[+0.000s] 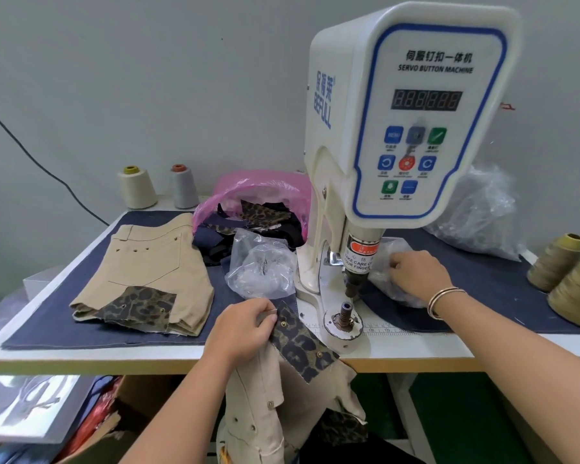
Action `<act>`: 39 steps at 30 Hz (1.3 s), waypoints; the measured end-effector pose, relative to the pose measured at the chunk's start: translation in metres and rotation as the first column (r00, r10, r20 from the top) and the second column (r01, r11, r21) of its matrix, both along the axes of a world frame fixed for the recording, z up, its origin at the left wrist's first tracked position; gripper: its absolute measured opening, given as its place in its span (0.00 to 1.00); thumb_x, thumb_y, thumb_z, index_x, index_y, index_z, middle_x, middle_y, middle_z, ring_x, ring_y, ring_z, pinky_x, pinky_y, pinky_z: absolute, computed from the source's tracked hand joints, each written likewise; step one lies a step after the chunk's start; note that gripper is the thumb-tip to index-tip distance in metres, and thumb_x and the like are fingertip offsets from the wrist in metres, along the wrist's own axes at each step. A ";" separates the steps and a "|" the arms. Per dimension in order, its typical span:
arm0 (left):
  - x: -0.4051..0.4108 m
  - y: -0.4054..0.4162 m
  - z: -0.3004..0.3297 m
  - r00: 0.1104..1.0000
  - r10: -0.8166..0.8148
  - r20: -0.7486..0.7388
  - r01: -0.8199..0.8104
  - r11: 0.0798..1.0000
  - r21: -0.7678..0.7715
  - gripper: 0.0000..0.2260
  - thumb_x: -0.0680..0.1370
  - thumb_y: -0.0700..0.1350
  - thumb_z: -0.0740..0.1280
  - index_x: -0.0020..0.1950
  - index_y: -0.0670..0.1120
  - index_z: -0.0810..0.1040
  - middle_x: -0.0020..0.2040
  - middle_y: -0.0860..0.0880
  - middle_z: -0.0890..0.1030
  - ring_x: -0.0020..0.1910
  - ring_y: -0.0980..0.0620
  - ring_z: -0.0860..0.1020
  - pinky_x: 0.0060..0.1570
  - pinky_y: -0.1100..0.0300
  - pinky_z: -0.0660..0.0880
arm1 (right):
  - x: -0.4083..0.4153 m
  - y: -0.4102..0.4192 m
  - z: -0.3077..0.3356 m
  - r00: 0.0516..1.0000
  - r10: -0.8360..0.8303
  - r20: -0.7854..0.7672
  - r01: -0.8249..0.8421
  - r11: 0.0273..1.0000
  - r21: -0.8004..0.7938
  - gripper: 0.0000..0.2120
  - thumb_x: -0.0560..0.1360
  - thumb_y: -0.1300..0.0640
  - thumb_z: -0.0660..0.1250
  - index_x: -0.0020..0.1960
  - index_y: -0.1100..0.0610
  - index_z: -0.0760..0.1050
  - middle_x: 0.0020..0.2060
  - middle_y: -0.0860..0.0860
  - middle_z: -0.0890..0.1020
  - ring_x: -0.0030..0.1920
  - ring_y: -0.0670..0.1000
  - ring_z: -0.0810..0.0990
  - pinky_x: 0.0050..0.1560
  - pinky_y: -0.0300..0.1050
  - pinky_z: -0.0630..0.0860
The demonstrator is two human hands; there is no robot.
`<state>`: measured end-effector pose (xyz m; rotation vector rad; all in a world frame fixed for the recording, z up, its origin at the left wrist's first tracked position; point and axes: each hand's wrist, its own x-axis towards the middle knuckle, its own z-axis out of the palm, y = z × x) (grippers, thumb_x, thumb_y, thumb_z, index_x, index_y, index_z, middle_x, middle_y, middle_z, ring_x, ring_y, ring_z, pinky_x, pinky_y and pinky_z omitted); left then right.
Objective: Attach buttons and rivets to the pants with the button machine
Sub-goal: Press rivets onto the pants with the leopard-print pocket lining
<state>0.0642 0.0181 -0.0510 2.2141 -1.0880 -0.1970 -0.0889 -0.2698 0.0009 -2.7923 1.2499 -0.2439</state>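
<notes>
The left hand (245,324) pinches the pants (302,373), whose leopard flap already carries two rivets. The right hand (416,274) digs with curled fingers in a plastic bag (387,259), probably for the next piece; more seems left.

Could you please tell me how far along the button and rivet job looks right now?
One riveted pair of pants lies folded on the table. The left hand grips the leopard flap, already carrying two studs, while the right hand reaches into a plastic bag. The die sits bare, so pressing remains.
</notes>
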 end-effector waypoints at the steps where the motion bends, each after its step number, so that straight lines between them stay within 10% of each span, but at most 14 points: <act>1: 0.000 0.000 0.000 1.000 0.000 -0.002 0.000 1.000 -0.001 0.06 0.77 0.49 0.64 0.42 0.59 0.73 0.42 0.61 0.79 0.46 0.59 0.75 0.42 0.61 0.66 | -0.003 -0.001 0.002 0.997 -0.014 0.071 0.011 0.999 0.050 0.11 0.76 0.56 0.59 0.49 0.51 0.80 0.44 0.56 0.80 0.43 0.59 0.76 0.40 0.46 0.72; 7: 0.000 -0.001 0.000 1.000 0.004 0.003 -0.004 1.000 0.009 0.10 0.77 0.49 0.64 0.39 0.62 0.71 0.40 0.62 0.78 0.45 0.58 0.75 0.42 0.60 0.65 | -0.034 0.049 0.016 0.607 -0.222 0.764 -0.075 0.940 0.332 0.04 0.72 0.53 0.71 0.38 0.49 0.80 0.40 0.48 0.80 0.41 0.47 0.77 0.38 0.35 0.67; 11: 0.000 0.000 0.000 1.000 0.004 0.012 -0.004 1.000 0.007 0.09 0.77 0.49 0.64 0.40 0.61 0.71 0.40 0.62 0.78 0.45 0.59 0.74 0.41 0.60 0.65 | -0.037 0.120 0.000 0.678 -0.401 0.616 -0.343 0.569 0.747 0.04 0.72 0.51 0.71 0.41 0.50 0.83 0.24 0.43 0.75 0.24 0.40 0.69 0.27 0.33 0.66; 15: 0.000 0.000 0.000 1.000 0.015 0.011 -0.015 1.000 0.005 0.08 0.78 0.49 0.64 0.40 0.60 0.72 0.40 0.62 0.78 0.44 0.59 0.74 0.40 0.62 0.65 | -0.032 0.137 -0.005 0.619 -0.527 0.583 -0.496 0.314 0.810 0.07 0.72 0.57 0.72 0.35 0.53 0.83 0.25 0.48 0.70 0.24 0.44 0.63 0.20 0.34 0.56; 25: -0.001 0.000 0.001 1.000 0.009 0.015 -0.009 1.000 0.004 0.08 0.78 0.48 0.64 0.40 0.60 0.72 0.40 0.61 0.78 0.44 0.59 0.74 0.40 0.62 0.65 | -0.026 0.142 -0.015 0.540 -0.680 0.496 -0.647 0.042 0.761 0.08 0.68 0.57 0.71 0.44 0.59 0.84 0.27 0.49 0.71 0.20 0.44 0.64 0.18 0.34 0.58; 39: -0.001 0.000 0.001 1.000 0.014 0.011 -0.014 1.000 0.003 0.05 0.77 0.48 0.64 0.43 0.57 0.74 0.42 0.60 0.79 0.45 0.58 0.75 0.41 0.60 0.65 | -0.028 0.147 0.006 0.496 -0.735 0.463 -0.724 -0.056 0.687 0.21 0.55 0.61 0.74 0.47 0.65 0.77 0.26 0.50 0.68 0.19 0.45 0.63 0.17 0.34 0.57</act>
